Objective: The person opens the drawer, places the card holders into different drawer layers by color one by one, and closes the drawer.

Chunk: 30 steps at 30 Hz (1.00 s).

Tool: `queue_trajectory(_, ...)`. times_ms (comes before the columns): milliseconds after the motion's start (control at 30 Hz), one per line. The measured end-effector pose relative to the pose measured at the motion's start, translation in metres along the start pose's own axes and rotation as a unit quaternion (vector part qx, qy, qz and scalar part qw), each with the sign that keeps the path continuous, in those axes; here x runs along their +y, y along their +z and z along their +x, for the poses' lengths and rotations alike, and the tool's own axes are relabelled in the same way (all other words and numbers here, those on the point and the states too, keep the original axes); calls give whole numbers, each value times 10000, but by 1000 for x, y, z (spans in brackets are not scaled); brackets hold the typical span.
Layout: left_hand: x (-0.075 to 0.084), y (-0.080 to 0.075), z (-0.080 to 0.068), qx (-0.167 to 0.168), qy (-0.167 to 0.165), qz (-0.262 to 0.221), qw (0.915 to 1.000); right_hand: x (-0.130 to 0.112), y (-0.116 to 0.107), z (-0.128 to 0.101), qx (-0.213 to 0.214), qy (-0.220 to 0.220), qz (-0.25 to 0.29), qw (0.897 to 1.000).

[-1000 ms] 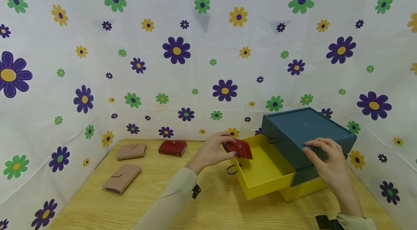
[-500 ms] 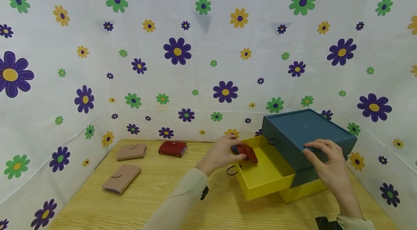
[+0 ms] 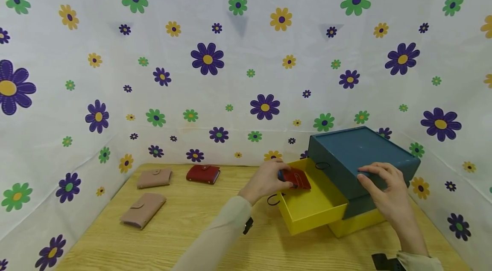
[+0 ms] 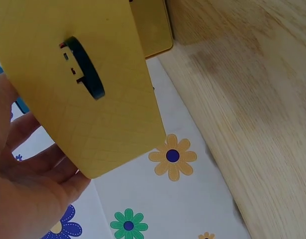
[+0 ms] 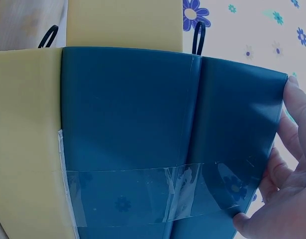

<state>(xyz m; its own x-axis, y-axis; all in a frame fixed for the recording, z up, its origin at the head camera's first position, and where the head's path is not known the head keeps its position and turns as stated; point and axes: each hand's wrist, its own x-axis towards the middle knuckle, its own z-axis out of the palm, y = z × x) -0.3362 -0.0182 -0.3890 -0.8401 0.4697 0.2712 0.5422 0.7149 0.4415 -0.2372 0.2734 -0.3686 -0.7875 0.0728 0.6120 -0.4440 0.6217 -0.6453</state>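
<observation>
My left hand (image 3: pixel 266 180) reaches over the outer edge of the pulled-out yellow drawer (image 3: pixel 314 221) and holds a red card wallet (image 3: pixel 300 178) low inside it, thumb on the near side. In the left wrist view the drawer's front panel (image 4: pixel 93 114), with its dark loop handle (image 4: pixel 88 69), hides the wallet from sight; the left fingers (image 4: pixel 48 162) show beside the panel. My right hand (image 3: pixel 390 194) rests at the upper edge of the blue drawer box (image 3: pixel 361 149). Its thumb touches the taped side face (image 5: pixel 128 124), with the fingers lying along the top edge.
Two pink card wallets (image 3: pixel 144 210) and another red card wallet (image 3: pixel 203 174) lie on the left of the wooden table (image 3: pixel 200 215). Below the open drawer is a yellow lower tier (image 3: pixel 359 222). A flower-print sheet (image 3: pixel 230 83) surrounds the table at back and sides.
My left hand has moved right and carried the red card wallet from above the drawer's outer edge farther into the drawer. The right hand has stayed in place on the blue box.
</observation>
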Motion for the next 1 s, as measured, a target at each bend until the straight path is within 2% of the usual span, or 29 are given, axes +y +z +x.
queue_trajectory(333, 1, -3, 1, 14, -192, 177, 9997, 0, 4, 4, 54, -223, 82, 9997)
queue_trajectory(567, -3, -4, -2, 251, -301, -89, 9992, -1, 4, 5, 167, -296, 48, 9994)
queue_trajectory(767, -8, -3, -8, 373, -262, -444, 9980, 1, 2, 4, 156, -264, 34, 9995)
queue_trajectory(1000, -26, -5, -17, 516, -330, -820, 9947, 1, 2, 0, 192, -134, -14, 9997)
